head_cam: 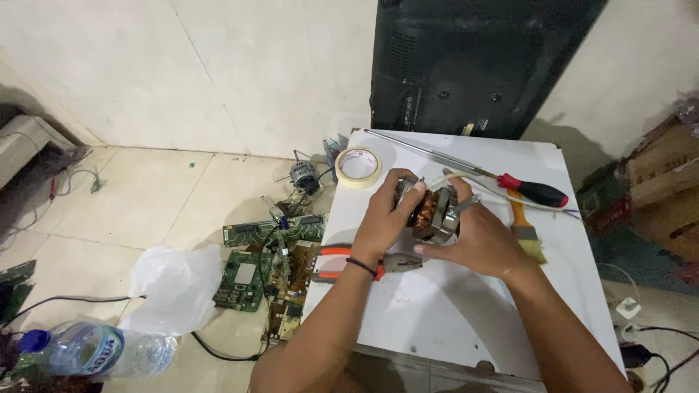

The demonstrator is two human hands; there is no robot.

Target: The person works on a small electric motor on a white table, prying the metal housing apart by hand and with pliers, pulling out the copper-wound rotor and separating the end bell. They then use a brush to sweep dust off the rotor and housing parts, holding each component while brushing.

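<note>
Both bare forearms are stretched forward from the bottom edge of the view and drawn together at the middle. The left hand (384,218) is cupped, its fingers curled closed and its thumb laid along the top; a dark band is worn at its wrist. The right hand (477,236) is turned inward opposite it, fingers bent and closed, thumb pointed toward the left hand.

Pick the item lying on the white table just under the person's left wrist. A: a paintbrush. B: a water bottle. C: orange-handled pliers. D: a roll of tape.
C: the orange-handled pliers lie on the white table directly beneath the left hand's wrist, while both hands hold the small motor.
</note>
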